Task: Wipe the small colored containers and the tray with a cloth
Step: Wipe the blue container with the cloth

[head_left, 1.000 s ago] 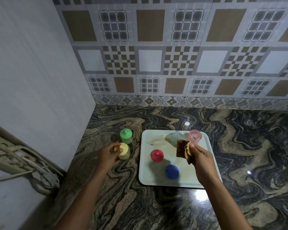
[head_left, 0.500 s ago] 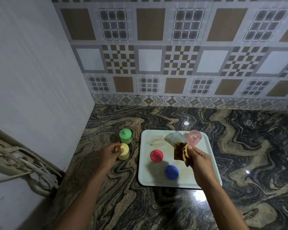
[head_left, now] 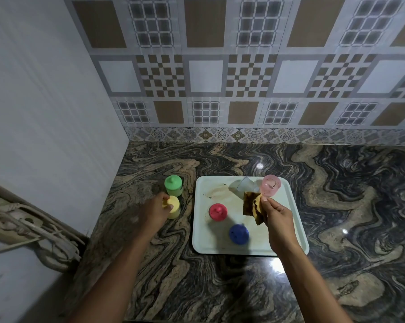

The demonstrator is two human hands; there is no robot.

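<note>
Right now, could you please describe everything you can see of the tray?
The tray is pale, rectangular, round-cornered with a low rim, and looks like plastic. It lies flat on the marbled counter, a brown stain on its far left part. A red container, a blue container and a pink container stand on it; a clear cup lies at its far edge. The right hand holds a cloth over it; contact cannot be told.

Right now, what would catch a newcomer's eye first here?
The white tray at centre carries a red container, a blue container and a pink container. Over it the right hand pinches a brown cloth; left of the tray the left hand grips the yellow container near the green container.
</note>
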